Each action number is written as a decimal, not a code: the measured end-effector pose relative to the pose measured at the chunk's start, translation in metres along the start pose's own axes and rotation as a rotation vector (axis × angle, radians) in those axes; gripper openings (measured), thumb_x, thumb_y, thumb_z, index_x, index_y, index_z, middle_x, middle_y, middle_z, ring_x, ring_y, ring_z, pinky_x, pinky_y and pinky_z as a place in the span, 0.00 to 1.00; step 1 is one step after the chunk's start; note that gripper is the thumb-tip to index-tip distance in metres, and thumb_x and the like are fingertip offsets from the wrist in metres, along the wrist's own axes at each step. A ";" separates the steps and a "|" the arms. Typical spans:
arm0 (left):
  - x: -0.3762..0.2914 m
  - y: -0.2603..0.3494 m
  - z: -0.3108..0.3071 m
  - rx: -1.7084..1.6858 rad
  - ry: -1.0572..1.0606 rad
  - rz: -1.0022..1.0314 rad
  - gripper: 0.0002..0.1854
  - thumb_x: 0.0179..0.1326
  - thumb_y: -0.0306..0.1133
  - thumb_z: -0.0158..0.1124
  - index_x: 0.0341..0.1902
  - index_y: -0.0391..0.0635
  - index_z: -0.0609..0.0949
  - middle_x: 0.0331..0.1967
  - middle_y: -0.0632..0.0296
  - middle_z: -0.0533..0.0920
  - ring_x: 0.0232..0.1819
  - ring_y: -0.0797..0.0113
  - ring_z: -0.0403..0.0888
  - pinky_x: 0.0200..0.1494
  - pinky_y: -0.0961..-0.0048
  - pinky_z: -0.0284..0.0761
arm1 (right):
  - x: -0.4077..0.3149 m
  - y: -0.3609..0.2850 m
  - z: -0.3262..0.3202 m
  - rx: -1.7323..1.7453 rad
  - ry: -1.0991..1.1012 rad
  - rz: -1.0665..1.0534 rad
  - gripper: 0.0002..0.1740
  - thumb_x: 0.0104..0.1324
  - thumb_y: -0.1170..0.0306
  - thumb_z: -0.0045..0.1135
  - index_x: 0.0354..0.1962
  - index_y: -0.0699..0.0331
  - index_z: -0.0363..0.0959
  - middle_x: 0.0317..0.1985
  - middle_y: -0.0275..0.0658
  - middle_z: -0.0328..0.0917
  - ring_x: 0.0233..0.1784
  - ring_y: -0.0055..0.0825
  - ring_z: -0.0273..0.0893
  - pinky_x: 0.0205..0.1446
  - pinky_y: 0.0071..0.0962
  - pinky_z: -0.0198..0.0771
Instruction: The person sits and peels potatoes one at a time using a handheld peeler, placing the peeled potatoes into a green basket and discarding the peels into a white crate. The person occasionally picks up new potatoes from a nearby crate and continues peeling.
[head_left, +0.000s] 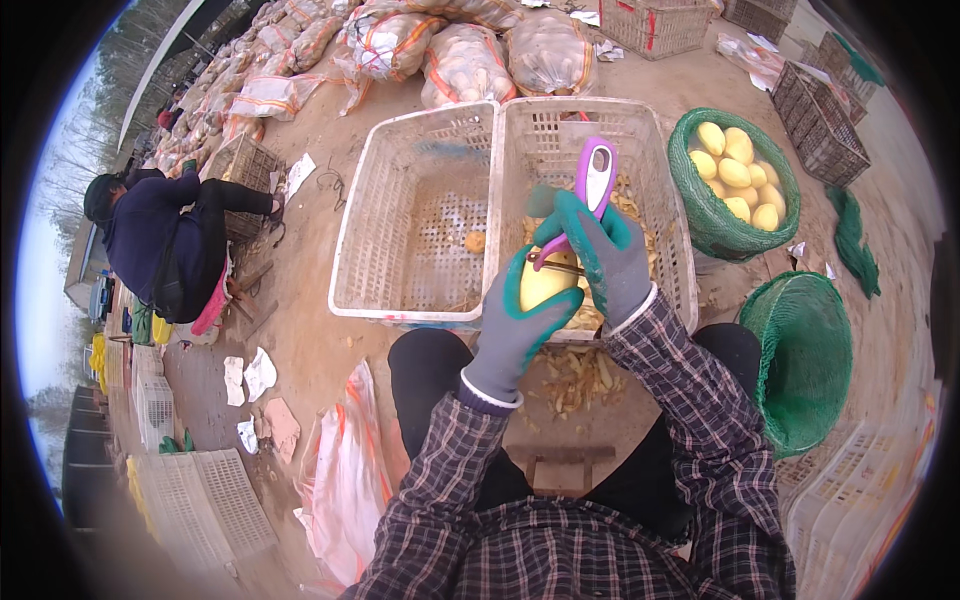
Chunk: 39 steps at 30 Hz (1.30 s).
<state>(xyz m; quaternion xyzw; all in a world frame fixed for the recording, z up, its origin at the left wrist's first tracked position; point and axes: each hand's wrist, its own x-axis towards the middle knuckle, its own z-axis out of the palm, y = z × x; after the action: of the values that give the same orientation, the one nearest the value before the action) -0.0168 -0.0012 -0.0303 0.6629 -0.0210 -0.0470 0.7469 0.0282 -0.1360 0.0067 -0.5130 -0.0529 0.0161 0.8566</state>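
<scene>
My left hand (506, 326), in a grey and green work glove, grips a pale peeled potato (546, 283). Gloved the same way, my right hand (611, 251) holds a purple and white peeler (598, 176), whose blade lies against the potato's upper side. Both hands are over the near part of a white plastic crate (675, 225) with peelings (628, 196) in it. Joined side by side to it on the left is another crate (411, 202), with one brown potato (475, 241) on its floor.
Peeled potatoes (735, 174) fill a green mesh-lined tub (679, 169) at right; a second mesh-lined container (806, 360) stands nearer me. Full mesh sacks (466, 64) lie beyond the crates. At left sits another person (161, 232). Peelings (581, 379) litter the ground between my legs.
</scene>
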 end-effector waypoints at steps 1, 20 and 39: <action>0.000 -0.003 -0.001 0.085 0.028 0.044 0.39 0.48 0.34 0.76 0.62 0.34 0.68 0.49 0.53 0.78 0.49 0.65 0.79 0.49 0.71 0.77 | -0.003 0.003 0.003 -0.014 -0.023 0.018 0.19 0.69 0.62 0.54 0.46 0.72 0.75 0.40 0.41 0.80 0.37 0.20 0.78 0.42 0.24 0.75; -0.009 0.011 0.000 -0.336 0.012 -0.190 0.33 0.54 0.26 0.68 0.63 0.35 0.67 0.49 0.56 0.78 0.48 0.71 0.79 0.51 0.77 0.76 | 0.012 0.003 0.001 0.018 0.056 0.025 0.20 0.70 0.61 0.53 0.47 0.73 0.74 0.37 0.39 0.80 0.37 0.22 0.78 0.45 0.24 0.74; 0.002 -0.004 0.004 0.545 0.151 0.353 0.47 0.37 0.37 0.78 0.64 0.39 0.65 0.51 0.47 0.74 0.52 0.49 0.75 0.53 0.57 0.72 | 0.003 -0.007 0.006 -0.069 -0.035 0.091 0.18 0.69 0.62 0.55 0.43 0.71 0.76 0.37 0.40 0.81 0.36 0.20 0.79 0.42 0.22 0.75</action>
<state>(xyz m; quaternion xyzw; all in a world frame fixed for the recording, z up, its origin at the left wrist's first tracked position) -0.0151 -0.0060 -0.0336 0.8261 -0.0919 0.1399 0.5381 0.0302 -0.1339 0.0157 -0.5436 -0.0450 0.0622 0.8358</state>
